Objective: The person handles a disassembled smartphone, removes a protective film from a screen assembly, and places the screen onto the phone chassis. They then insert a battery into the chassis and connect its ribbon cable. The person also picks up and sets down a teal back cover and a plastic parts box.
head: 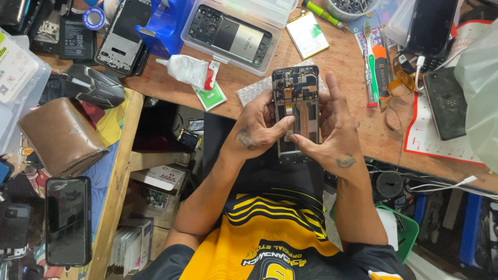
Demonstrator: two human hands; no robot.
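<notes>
Left hand [258, 127]: fingers wrapped round the left edge of the opened phone [296, 106], thumb pressed onto its middle.
Right hand [332, 129]: cupping the phone's right edge, thumb tip meeting the left thumb, index finger straight up along the side.
Opened phone: back off, circuit boards showing, held upright between both hands over the near edge of the wooden workbench [353, 62].
At 10 o'clock from the phone: white glue bottle [188, 70] lying on its side.
At 11 o'clock, farther: clear plastic box [236, 26] with a phone frame inside.
At 2 o'clock: green and orange tools [374, 67].
At 3 o'clock, far: dark phone [446, 101] on a red-edged mat.
At 8 o'clock, side shelf: black phone [68, 220], brown wallet [59, 137].
</notes>
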